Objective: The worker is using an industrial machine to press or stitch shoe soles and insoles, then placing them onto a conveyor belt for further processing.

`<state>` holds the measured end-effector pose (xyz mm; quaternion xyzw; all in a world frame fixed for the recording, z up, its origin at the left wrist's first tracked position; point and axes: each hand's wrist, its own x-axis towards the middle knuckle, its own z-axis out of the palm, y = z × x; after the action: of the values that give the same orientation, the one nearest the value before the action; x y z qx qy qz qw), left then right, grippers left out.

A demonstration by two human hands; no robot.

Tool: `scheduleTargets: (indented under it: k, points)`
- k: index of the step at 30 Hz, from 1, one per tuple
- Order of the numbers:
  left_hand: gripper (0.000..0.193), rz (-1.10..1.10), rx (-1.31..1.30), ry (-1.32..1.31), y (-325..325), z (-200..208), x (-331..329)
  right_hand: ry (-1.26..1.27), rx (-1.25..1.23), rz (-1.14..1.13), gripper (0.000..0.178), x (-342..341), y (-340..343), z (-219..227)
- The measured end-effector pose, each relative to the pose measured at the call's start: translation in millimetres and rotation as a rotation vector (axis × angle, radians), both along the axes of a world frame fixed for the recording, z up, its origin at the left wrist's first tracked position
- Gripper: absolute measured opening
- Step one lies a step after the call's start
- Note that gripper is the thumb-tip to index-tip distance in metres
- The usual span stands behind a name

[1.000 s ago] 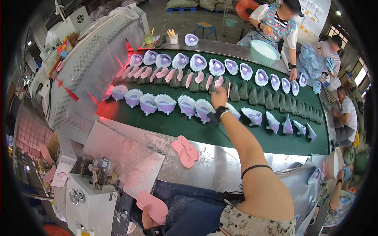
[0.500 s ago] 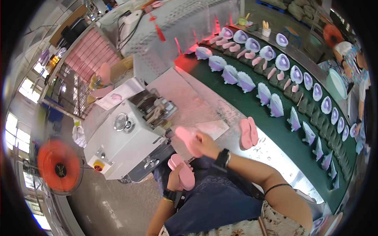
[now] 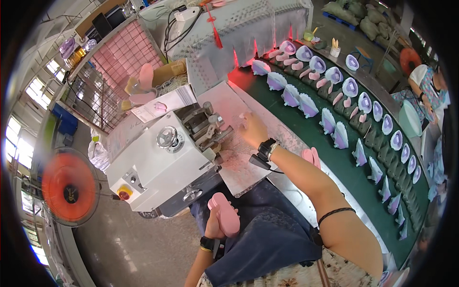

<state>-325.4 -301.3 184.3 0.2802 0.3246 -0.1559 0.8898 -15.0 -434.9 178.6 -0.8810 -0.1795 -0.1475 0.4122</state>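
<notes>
Low over my lap, my left hand point(image 3: 216, 225) is wrapped around pink shoe soles point(image 3: 226, 216), which look stacked. My right hand point(image 3: 254, 131) is over the pink-dusted worktable, just right of the white machine's metal working head point(image 3: 210, 129). Its fingers are curled together, with a small pinkish bit at the tips that I cannot make out. The white machine point(image 3: 158, 158) has a round dial and a yellow-and-red knob. Another pair of pink soles point(image 3: 311, 157) lies past my right forearm, partly hidden by it.
A green conveyor point(image 3: 296, 129) on the right carries rows of purple-and-white shoe uppers point(image 3: 308, 105), dark lasts and pink pieces. An orange fan point(image 3: 71, 189) stands at left. Behind the machine are a wire rack point(image 3: 124, 57) and a box point(image 3: 169, 76). A person point(image 3: 428, 91) is at far right.
My right hand has moved up and away from my lap to beside the machine head. The pink sole it held no longer shows in it. My left hand still grips pink soles; the view has shifted.
</notes>
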Motion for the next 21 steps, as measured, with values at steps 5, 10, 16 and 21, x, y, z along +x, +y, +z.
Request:
scheduleTargets:
  k: [5, 10, 16, 21]
  points:
    - [0.052, -0.014, 0.045, 0.018, 2, -3, -6, 0.146, -0.193, -0.040, 0.032, 18, 15, 0]
    - [0.056, -0.083, 0.125, 0.069, 4, 8, -4, 0.541, 0.309, -0.120, 0.044, 47, 53, -40]
    - [0.047, -0.134, 0.180, 0.029, 3, -26, -1, 0.686, 0.892, -0.052, 0.018, 40, -29, 6]
    - [0.034, -0.286, -0.167, -0.142, -16, -38, 16, 0.617, 0.756, -0.254, 0.019, -5, -230, 31]
